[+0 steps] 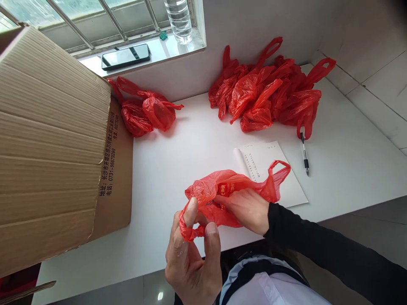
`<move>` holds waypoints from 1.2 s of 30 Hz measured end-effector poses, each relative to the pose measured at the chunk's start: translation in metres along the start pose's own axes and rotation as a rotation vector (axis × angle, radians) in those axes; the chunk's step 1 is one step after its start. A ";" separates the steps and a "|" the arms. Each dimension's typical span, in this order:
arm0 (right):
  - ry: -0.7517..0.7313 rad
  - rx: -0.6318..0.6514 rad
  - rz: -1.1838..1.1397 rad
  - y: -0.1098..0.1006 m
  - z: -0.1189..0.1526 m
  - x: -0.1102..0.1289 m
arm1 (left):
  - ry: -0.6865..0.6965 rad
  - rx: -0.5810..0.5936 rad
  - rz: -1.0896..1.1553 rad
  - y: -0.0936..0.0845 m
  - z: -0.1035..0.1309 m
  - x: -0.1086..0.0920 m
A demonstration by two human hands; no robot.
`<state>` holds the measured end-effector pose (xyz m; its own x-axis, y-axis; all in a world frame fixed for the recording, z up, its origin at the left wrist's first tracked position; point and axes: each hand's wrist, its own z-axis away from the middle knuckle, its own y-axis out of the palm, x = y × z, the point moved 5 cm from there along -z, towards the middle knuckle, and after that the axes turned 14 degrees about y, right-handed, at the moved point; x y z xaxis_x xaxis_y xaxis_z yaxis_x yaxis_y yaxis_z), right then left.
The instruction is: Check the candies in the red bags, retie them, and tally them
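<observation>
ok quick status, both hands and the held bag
Left hand: hooked through handle of red bag. Right hand: inside it, grip unclear. Bag partly covers notebook from view.

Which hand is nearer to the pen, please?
Right. The right hand, reaching into the open red bag, is below-left of the pen in view; the left hand, hooked in the bag's handle, is farther left.
</observation>
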<state>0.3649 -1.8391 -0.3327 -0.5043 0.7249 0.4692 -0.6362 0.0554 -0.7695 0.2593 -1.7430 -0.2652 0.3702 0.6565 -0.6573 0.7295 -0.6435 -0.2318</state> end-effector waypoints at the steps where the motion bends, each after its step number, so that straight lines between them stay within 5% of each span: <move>1: 0.014 0.006 0.010 0.000 0.000 -0.001 | -0.003 -0.001 -0.001 0.000 0.000 0.000; 13: 0.161 -0.056 0.163 -0.014 0.007 -0.014 | -0.001 -0.009 0.016 0.001 0.000 0.000; 36: 0.094 -0.082 -0.049 -0.024 0.011 -0.014 | -0.016 0.036 0.013 0.003 0.000 0.003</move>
<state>0.3808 -1.8584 -0.3161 -0.4148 0.7809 0.4671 -0.6067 0.1453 -0.7815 0.2627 -1.7434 -0.2681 0.3698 0.6416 -0.6720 0.7037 -0.6657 -0.2483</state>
